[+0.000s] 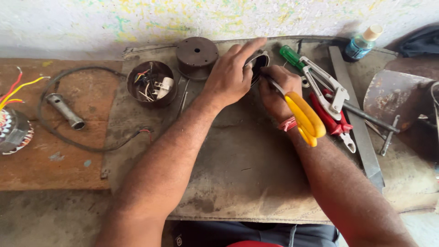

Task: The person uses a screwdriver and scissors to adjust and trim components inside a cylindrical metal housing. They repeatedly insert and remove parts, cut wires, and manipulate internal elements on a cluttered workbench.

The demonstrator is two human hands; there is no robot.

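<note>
Scissors (305,120) with yellow handles slant from the gripping right hand (275,89) up-left into a round dark metal housing (259,64) at the worktop's (238,169) far edge, the left hand (230,77) clasped over its near-left rim.

Single head cam, no 2nd view to share. Looks steeply down and fwd over worn mat (238,174) toward paint-flecked wall (137,23). Close range; both forearms fill the lower frame.
</note>
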